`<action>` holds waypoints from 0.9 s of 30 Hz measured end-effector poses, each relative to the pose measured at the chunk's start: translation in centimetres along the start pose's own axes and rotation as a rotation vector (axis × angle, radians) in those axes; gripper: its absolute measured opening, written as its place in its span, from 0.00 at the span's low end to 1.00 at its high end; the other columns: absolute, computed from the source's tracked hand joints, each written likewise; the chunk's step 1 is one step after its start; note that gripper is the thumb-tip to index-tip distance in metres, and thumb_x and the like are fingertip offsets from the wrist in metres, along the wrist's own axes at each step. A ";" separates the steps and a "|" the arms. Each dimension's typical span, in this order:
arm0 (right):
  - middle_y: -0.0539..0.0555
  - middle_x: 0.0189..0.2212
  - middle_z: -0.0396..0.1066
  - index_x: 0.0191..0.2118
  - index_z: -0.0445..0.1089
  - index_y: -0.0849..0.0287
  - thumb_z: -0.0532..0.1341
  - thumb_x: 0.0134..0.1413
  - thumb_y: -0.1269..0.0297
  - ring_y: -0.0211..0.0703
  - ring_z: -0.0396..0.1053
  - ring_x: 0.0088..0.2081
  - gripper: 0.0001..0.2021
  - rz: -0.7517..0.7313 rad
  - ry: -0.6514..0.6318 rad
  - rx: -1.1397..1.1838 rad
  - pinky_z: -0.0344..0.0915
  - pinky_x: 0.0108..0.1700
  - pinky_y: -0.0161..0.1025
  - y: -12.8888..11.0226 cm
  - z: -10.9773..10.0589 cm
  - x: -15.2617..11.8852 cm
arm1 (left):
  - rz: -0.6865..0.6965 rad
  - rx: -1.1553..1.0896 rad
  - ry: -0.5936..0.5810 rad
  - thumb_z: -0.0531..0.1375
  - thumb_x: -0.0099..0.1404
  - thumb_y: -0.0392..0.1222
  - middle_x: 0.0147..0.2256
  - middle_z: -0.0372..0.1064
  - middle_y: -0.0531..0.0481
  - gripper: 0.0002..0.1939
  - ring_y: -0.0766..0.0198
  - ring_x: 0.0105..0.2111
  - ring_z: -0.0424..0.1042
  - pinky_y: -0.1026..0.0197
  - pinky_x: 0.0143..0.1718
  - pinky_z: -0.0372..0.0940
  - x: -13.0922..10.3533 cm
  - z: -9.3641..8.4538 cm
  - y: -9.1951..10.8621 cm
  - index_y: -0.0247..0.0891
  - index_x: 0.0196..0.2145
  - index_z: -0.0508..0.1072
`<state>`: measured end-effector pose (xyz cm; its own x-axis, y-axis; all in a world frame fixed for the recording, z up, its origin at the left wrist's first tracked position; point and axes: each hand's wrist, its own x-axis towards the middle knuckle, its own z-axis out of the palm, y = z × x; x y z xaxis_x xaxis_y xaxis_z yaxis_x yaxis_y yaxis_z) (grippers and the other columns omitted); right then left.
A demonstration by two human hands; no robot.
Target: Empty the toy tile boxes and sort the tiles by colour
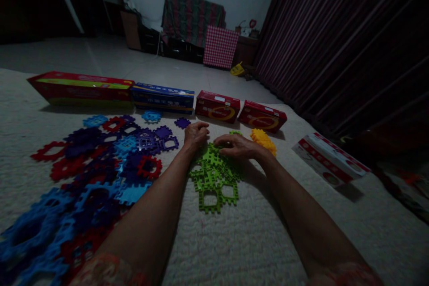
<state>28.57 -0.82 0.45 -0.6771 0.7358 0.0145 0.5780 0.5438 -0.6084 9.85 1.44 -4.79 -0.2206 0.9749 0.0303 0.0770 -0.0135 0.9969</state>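
A heap of green interlocking plastic tiles [214,172] lies between my forearms, some square with open centres. My left hand [196,136] rests at the heap's upper left edge, its fingers bent; whether it holds a tile I cannot make out. At the upper right of the heap, my right hand [234,146] reaches over the tiles with fingers spread and curved, touching or just above them. Just beyond the right hand sits a small pile of yellow tiles [263,140]. A lone purple tile [182,123] lies beyond my left hand.
Blue, red and purple tiles [125,145] spread widely on the left. Along the far side stand a long red box [90,91], a blue box [163,99] and two dark red boxes [217,108]. A white and red box [330,158] sits at the right on the quilted cover [241,241].
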 end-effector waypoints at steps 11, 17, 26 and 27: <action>0.52 0.31 0.75 0.41 0.78 0.59 0.53 0.60 0.61 0.43 0.70 0.33 0.16 0.073 0.369 0.009 0.65 0.39 0.39 1.2 1.9 1.2 | 0.017 -0.095 0.050 0.58 0.51 0.32 0.25 0.75 0.50 0.14 0.66 0.21 0.73 0.67 0.25 0.67 -0.1 0.2 0.2 0.33 0.34 0.81; 0.62 0.51 0.74 0.53 0.73 0.61 0.61 0.54 0.69 0.51 0.70 0.50 0.19 -0.023 0.369 -0.344 0.64 0.54 0.45 1.7 2.4 1.5 | 0.005 -0.124 0.044 0.59 0.50 0.32 0.24 0.74 0.51 0.13 0.66 0.19 0.72 0.67 0.22 0.65 0.0 0.2 -0.1 0.35 0.34 0.80; 0.58 0.43 0.74 0.45 0.75 0.57 0.64 0.58 0.59 0.51 0.67 0.49 0.12 0.066 0.152 -0.511 0.58 0.55 0.48 0.7 1.8 1.0 | 0.018 -0.130 0.049 0.59 0.50 0.31 0.24 0.74 0.51 0.13 0.67 0.19 0.71 0.68 0.21 0.64 0.0 0.2 -0.2 0.35 0.33 0.80; 0.58 0.43 0.74 0.45 0.76 0.57 0.65 0.57 0.59 0.51 0.67 0.49 0.12 0.071 0.156 -0.502 0.58 0.55 0.48 0.7 1.9 1.1 | 0.015 -0.130 0.050 0.59 0.50 0.31 0.24 0.73 0.52 0.12 0.67 0.18 0.71 0.68 0.21 0.64 0.0 0.2 0.0 0.35 0.32 0.80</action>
<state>27.34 -0.44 -1.49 -0.5742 0.8086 0.1285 0.7931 0.5883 -0.1578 10.09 1.48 -4.84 -0.2691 0.9620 0.0456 -0.0454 -0.0600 0.9972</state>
